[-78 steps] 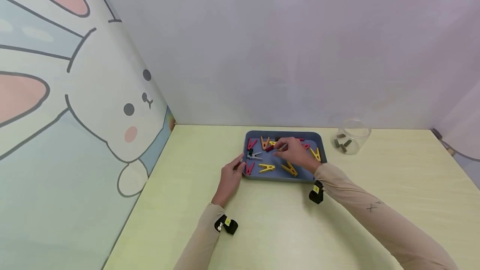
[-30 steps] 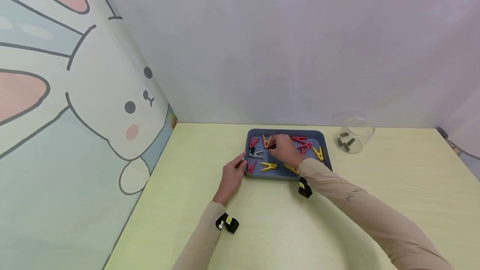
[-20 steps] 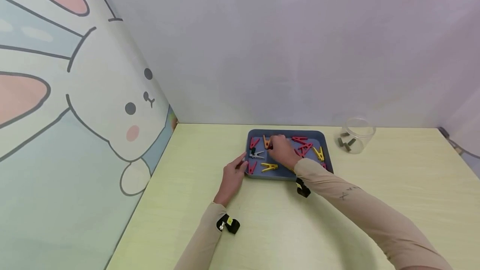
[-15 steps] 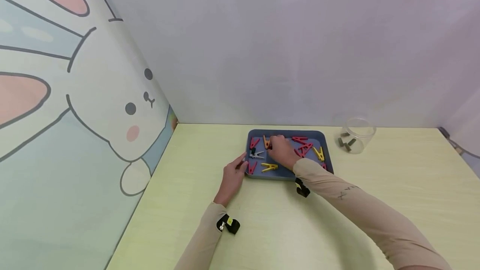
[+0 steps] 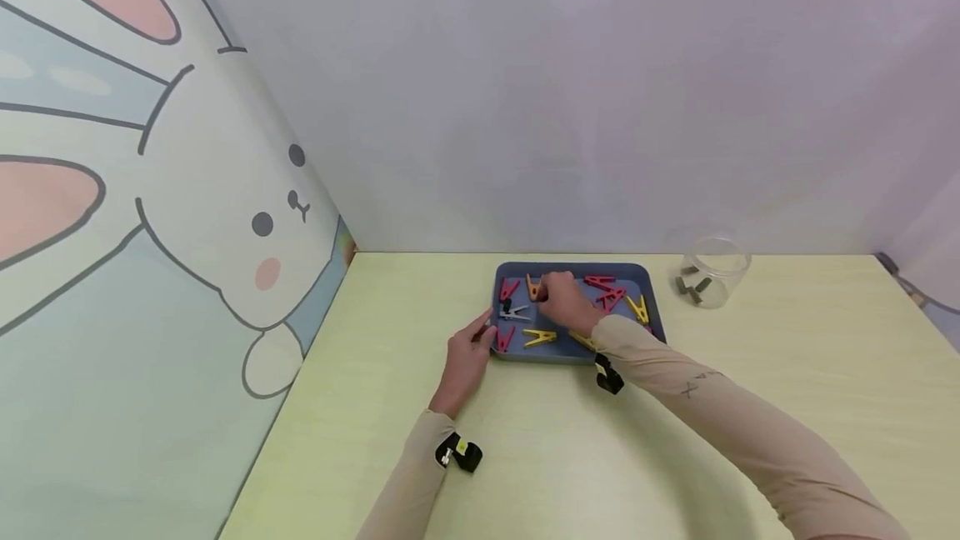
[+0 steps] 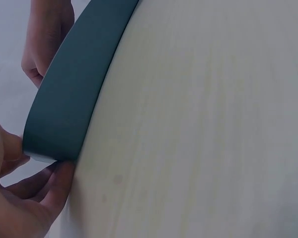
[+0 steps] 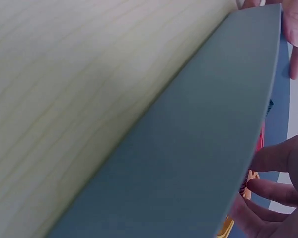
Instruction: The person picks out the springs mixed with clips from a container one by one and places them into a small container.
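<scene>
Left of the frame's middle, the bare left hand (image 5: 464,367) has the near left corner of a shallow, rectangular grey-blue tray (image 5: 547,359) clamped between thumb and fingers; the tray looks stiff, smooth and light, so a corner seems a fair place to steady it. Just inside that end lie two V-shaped red clips, an upper one (image 5: 509,288) and a lower one (image 5: 505,340), and between them a slim pale grey clip (image 5: 517,312) with a small black piece (image 5: 507,304) at its left. Further right come an orange clip (image 5: 533,288) and, lower in the frame, a yellow clip (image 5: 538,337). The bare right hand (image 5: 570,302) curls over the tray's middle, fingertips beside the orange clip; a dark ribbed piece (image 7: 244,183) shows at them in the right wrist view, but I cannot tell whether they pinch it. The clips look like hard plastic: probably light, springy and sturdy, best squeezed at the handle ends. In the tray's right part lie two more red clips (image 5: 599,281) and another yellow one (image 5: 639,308). At centre right, near the tray but apart, is a clear round jar (image 5: 729,282), likely light and slick, best held round its body, with a few short dark grey pieces (image 5: 702,283) inside
</scene>
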A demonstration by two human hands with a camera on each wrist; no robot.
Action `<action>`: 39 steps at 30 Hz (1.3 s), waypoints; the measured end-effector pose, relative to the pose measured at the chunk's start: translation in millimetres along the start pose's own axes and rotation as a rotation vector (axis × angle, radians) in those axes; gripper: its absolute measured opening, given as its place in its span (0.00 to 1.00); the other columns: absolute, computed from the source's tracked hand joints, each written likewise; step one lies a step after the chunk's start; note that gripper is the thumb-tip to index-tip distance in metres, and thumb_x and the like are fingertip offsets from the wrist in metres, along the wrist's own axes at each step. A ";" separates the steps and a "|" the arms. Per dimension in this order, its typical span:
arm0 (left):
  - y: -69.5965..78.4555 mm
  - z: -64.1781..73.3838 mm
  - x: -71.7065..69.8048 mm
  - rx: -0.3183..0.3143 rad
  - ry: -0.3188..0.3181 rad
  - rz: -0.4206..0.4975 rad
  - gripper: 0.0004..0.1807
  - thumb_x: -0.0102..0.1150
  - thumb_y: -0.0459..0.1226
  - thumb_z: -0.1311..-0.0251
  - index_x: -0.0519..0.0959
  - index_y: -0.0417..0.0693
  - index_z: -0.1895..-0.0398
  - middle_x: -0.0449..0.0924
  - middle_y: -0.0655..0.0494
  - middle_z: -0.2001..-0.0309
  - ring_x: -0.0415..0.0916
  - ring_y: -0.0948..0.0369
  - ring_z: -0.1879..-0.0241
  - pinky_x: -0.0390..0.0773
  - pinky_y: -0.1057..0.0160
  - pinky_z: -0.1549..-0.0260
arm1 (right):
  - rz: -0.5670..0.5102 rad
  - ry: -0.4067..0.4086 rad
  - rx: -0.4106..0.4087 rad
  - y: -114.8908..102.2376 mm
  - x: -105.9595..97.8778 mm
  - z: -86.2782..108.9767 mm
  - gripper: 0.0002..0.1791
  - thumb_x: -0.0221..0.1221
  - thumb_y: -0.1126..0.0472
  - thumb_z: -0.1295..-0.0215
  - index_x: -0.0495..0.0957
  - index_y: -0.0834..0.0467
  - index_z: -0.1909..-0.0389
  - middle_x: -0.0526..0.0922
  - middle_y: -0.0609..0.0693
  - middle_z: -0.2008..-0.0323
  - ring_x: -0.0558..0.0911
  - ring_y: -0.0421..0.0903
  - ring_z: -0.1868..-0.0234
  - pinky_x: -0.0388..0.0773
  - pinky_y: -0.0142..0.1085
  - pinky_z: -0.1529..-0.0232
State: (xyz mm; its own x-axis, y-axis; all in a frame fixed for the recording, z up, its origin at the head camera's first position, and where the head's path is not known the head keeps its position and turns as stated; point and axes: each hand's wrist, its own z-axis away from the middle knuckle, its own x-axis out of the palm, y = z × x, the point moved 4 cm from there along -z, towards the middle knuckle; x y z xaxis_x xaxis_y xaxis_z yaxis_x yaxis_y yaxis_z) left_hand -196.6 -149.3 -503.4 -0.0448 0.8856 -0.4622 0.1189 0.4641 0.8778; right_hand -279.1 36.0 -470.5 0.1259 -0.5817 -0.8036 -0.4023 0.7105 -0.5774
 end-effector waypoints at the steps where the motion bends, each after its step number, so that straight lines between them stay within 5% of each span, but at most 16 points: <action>1: 0.5 -0.2 -0.1 0.003 0.001 0.001 0.22 0.50 0.41 0.31 0.70 0.50 0.35 0.78 0.55 0.59 0.70 0.61 0.64 0.72 0.65 0.66 | -0.020 -0.003 -0.004 0.1 -1.3 0.3 0.05 0.60 0.73 0.45 0.83 0.65 0.69 0.82 0.56 0.68 0.78 0.45 0.74 0.74 0.37 0.72; 12: 3.0 0.6 -1.5 0.019 0.014 -0.010 0.21 0.51 0.38 0.31 0.71 0.48 0.35 0.79 0.53 0.60 0.71 0.60 0.65 0.71 0.63 0.63 | -0.059 0.000 -0.046 4.4 -5.6 7.1 0.04 0.64 0.72 0.47 0.83 0.65 0.69 0.82 0.53 0.72 0.78 0.46 0.73 0.78 0.42 0.68; 24: 4.6 -0.3 -1.7 0.010 0.027 -0.015 0.21 0.52 0.38 0.32 0.72 0.49 0.36 0.80 0.52 0.58 0.71 0.60 0.64 0.71 0.62 0.63 | -0.240 0.013 -0.056 9.9 -16.2 20.7 0.06 0.65 0.72 0.47 0.83 0.68 0.67 0.83 0.59 0.66 0.83 0.51 0.66 0.80 0.43 0.66; 39: -0.5 -1.1 -0.1 -0.016 0.016 -0.004 0.22 0.51 0.40 0.31 0.71 0.52 0.35 0.79 0.55 0.58 0.70 0.61 0.65 0.71 0.65 0.66 | -0.290 0.019 0.027 16.4 -33.0 32.3 0.09 0.66 0.69 0.46 0.83 0.68 0.64 0.83 0.57 0.65 0.83 0.48 0.69 0.79 0.38 0.71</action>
State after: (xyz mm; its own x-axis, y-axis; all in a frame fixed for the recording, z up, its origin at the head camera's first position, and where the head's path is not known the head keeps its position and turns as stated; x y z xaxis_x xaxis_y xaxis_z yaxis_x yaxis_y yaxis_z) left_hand -197.8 -149.6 -503.6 -0.0609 0.8837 -0.4640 0.1026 0.4679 0.8778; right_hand -260.5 79.6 -458.1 0.2145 -0.7692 -0.6020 -0.3278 0.5239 -0.7862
